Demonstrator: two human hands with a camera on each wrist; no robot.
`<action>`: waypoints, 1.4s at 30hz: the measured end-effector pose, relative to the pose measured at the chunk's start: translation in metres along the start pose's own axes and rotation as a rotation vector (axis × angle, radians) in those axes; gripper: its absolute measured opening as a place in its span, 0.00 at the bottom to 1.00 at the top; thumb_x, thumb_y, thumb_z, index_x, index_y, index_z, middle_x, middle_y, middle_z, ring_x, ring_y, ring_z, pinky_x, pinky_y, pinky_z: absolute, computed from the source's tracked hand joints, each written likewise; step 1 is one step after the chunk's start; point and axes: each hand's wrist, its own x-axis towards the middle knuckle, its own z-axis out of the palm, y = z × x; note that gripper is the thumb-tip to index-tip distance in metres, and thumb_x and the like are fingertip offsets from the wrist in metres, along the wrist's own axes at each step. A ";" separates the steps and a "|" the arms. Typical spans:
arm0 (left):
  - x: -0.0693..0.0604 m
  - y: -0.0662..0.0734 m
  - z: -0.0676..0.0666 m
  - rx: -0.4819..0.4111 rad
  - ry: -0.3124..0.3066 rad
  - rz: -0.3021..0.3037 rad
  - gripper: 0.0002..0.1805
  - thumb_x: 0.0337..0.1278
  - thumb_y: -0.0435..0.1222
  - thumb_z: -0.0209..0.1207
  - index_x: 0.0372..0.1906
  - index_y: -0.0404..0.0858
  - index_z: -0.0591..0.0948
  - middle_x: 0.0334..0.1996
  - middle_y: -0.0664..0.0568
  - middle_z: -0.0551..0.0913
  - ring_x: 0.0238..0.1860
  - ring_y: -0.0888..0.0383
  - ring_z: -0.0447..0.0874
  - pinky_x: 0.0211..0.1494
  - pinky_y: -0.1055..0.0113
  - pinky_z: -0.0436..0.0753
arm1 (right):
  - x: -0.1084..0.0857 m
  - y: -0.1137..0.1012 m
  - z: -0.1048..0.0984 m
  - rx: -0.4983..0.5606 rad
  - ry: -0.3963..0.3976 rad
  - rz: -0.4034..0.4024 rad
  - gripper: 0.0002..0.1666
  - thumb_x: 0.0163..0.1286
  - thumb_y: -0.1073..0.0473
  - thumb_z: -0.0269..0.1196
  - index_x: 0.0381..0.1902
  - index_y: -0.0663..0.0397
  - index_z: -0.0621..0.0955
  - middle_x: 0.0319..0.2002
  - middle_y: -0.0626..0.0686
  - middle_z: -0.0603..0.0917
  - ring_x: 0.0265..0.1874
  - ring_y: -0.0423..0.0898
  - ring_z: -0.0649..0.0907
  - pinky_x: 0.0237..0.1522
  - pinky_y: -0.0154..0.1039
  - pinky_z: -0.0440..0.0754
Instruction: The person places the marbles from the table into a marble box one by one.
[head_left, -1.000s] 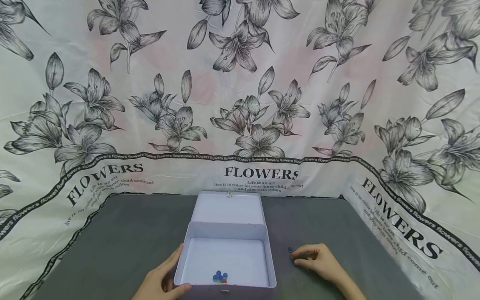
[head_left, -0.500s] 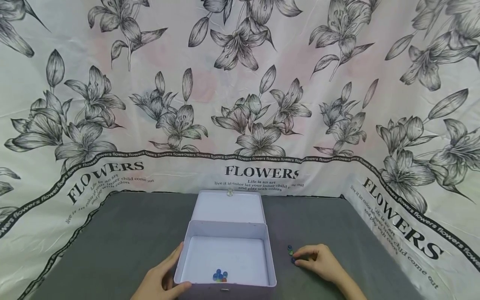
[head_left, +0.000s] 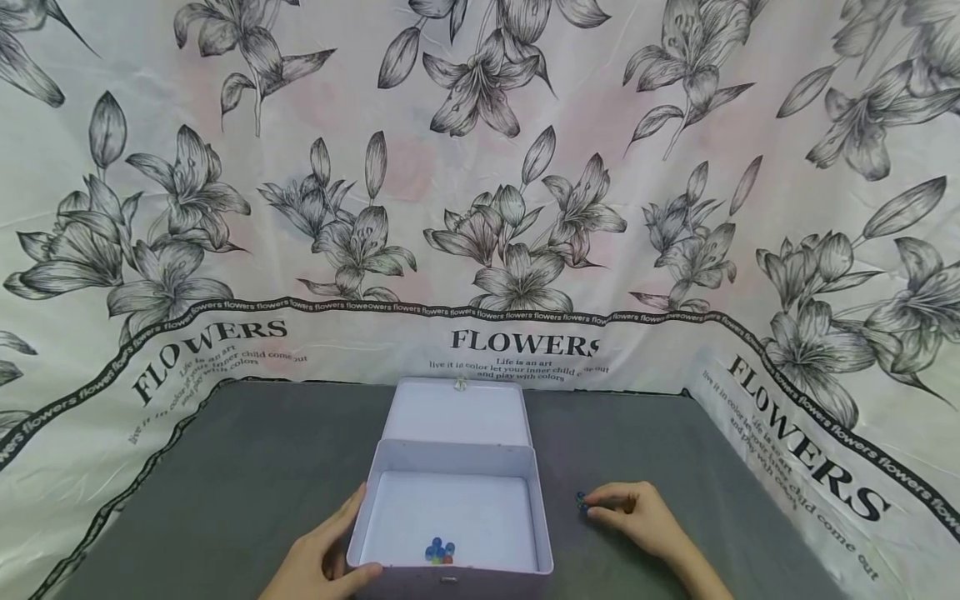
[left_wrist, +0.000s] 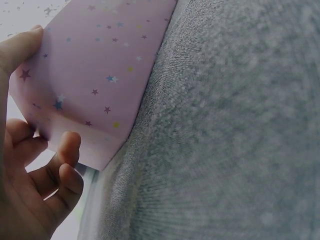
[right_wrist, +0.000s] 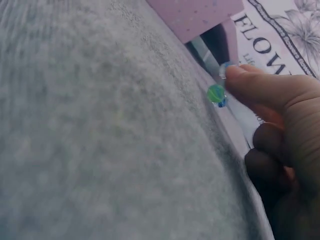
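Observation:
A pale lilac box (head_left: pixel 544 533) lies open, with several marbles (head_left: pixel 438 552), mostly blue, near its front wall. My left hand (head_left: pixel 321 552) holds the box's left side, its thumb at the front left corner. In the left wrist view the fingers rest against the star-printed wall (left_wrist: pixel 100 65). To the right of the box, my right hand (head_left: pixel 637 518) pinches a clear bluish marble (right_wrist: pixel 224 69) between thumb and forefinger, partly hidden by the thumb. Close beside it sits a green marble (right_wrist: pixel 215 93), with blue showing at its lower edge.
The box's lid (head_left: pixel 456 412) is folded back behind it, a small clasp at its far edge. A grey cloth (head_left: pixel 285 467) covers the table. A white curtain (head_left: pixel 420 250) with printed flowers hangs at the back and sides.
My right fingertips have drawn slightly away from me, bringing the pinched marble up close to the other marbles on the cloth. My left hand and the box stay put.

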 end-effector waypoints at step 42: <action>0.000 0.003 -0.001 0.007 0.004 -0.001 0.54 0.58 0.49 0.76 0.84 0.41 0.62 0.77 0.34 0.68 0.20 0.68 0.67 0.25 0.72 0.73 | 0.113 -0.062 -0.013 0.042 0.142 0.077 0.14 0.71 0.61 0.73 0.51 0.62 0.90 0.53 0.60 0.90 0.42 0.45 0.92 0.46 0.38 0.86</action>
